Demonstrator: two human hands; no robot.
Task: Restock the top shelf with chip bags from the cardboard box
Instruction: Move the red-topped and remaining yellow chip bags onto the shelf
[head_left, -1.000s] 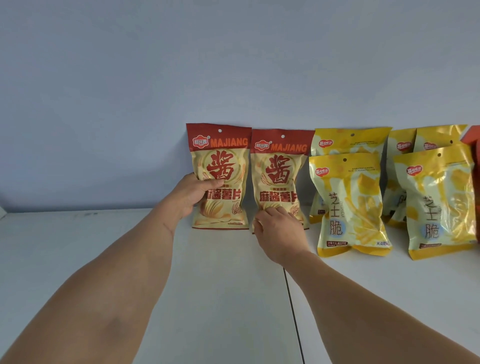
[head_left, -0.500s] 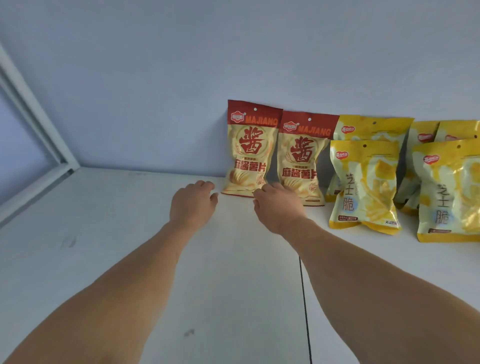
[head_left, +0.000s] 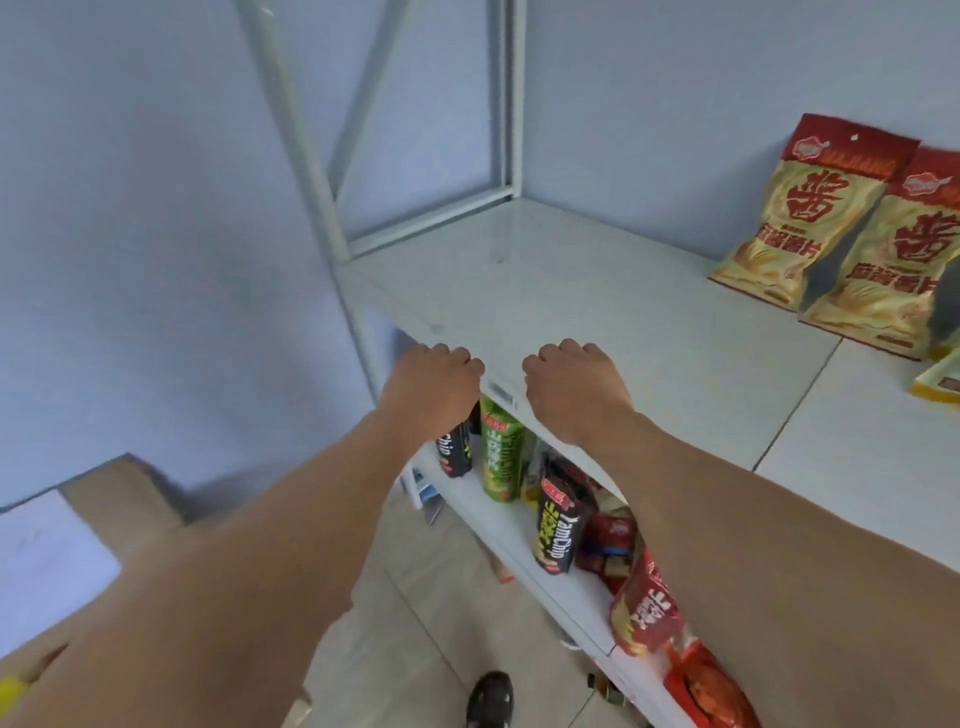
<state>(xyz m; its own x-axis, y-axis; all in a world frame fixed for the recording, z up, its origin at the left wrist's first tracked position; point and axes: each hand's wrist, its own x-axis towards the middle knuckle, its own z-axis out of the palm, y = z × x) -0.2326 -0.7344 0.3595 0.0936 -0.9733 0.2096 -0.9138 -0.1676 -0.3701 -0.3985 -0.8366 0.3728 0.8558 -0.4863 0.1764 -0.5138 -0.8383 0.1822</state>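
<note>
Hovering over the front edge of the top shelf (head_left: 597, 291), near its left end, both hands are seen from behind, side by side with a small gap between them. The left hand (head_left: 434, 387) has its fingers curled downward so that only knuckles show, and nothing is held in it; the right hand (head_left: 569, 387) is curled in the same loose way, also holding nothing. Whether the fingertips touch the shelf edge cannot be told. A small price label (head_left: 501, 391) is fixed to the front edge between the two hands. Two red-and-cream chip bags (head_left: 810, 218) are stood upright toward the back right of the top shelf, leaning against the wall and touching each other, well apart from both hands. A corner of a yellow bag (head_left: 937, 382) is cut off by the right border of the view, on the same shelf. On the lower shelf (head_left: 524, 540), a green snack bag (head_left: 501, 457) and black snack bags (head_left: 558, 530) are stood along the front edge, with red bags (head_left: 644, 608) further right. The cardboard box (head_left: 124, 499) is seen at the lower left, partly hidden by the left forearm, with its contents not clearly visible. A dark shoe (head_left: 491, 701) is visible on the tiled floor (head_left: 415, 623).
</note>
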